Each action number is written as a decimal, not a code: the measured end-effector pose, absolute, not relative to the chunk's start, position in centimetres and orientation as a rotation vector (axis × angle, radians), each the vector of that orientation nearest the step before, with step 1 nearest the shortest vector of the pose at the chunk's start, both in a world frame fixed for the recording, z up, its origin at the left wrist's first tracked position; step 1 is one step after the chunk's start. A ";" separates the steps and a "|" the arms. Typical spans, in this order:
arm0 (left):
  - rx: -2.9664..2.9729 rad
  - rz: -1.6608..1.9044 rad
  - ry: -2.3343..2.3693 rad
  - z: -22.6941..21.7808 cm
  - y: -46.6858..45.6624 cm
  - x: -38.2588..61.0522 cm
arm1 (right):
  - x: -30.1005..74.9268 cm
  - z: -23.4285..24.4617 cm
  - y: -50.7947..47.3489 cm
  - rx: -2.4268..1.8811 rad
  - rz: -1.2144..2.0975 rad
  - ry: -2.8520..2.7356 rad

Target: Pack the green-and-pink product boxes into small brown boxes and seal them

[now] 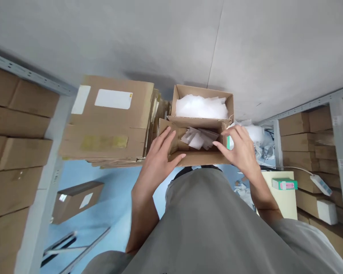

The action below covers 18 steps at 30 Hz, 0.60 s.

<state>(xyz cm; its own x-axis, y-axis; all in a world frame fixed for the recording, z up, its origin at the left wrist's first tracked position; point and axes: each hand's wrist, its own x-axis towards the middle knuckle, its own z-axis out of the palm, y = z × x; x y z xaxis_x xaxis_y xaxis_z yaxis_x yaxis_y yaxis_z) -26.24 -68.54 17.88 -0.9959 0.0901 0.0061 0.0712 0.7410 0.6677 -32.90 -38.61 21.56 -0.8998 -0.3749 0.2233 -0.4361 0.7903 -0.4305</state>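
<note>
An open cardboard box [202,158] is in front of my body, with several thin translucent white sheets or sleeves [200,137] lying inside. My left hand [160,160] holds its left end, fingers extended along the side flap and thumb over the near rim. At the right end, my right hand [237,146] grips the box, with its fingers bent over the side and its thumb reaching inward above the sheets. Directly behind is a second open box [231,104] filled with white translucent packing material [201,106]. A green and white piece [229,143] shows beside my right fingers.
Left of the box is a stack of flattened cardboard boxes [114,118]. Shelves of cartons line the left [20,152] and right [298,152]. A closed carton [77,199] lies on the blue floor. At right are a green box [284,183] and a power strip [321,185].
</note>
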 end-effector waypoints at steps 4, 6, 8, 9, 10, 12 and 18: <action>0.230 1.129 2.862 17.6 -70.2 -25.6 | -29.6 19.6 -38.9 0.189 0.613 -2.868; 0.291 1.140 2.850 17.2 -71.1 -25.3 | -28.2 18.4 -39.4 -0.007 0.630 -2.886; 0.350 1.152 2.850 16.8 -71.9 -25.1 | -26.7 17.8 -39.9 -0.193 0.654 -2.892; 0.380 1.158 2.854 16.7 -72.2 -25.0 | -26.0 17.7 -40.1 -0.279 0.659 -2.883; 0.411 1.166 2.858 16.6 -72.3 -25.0 | -25.2 17.8 -40.3 -0.358 0.661 -2.865; 0.482 1.184 2.854 16.7 -72.4 -25.0 | -23.4 18.6 -40.5 -0.483 0.662 -2.811; 0.819 1.217 2.710 17.8 -68.6 -25.2 | -16.1 21.2 -38.5 -0.772 0.661 -2.626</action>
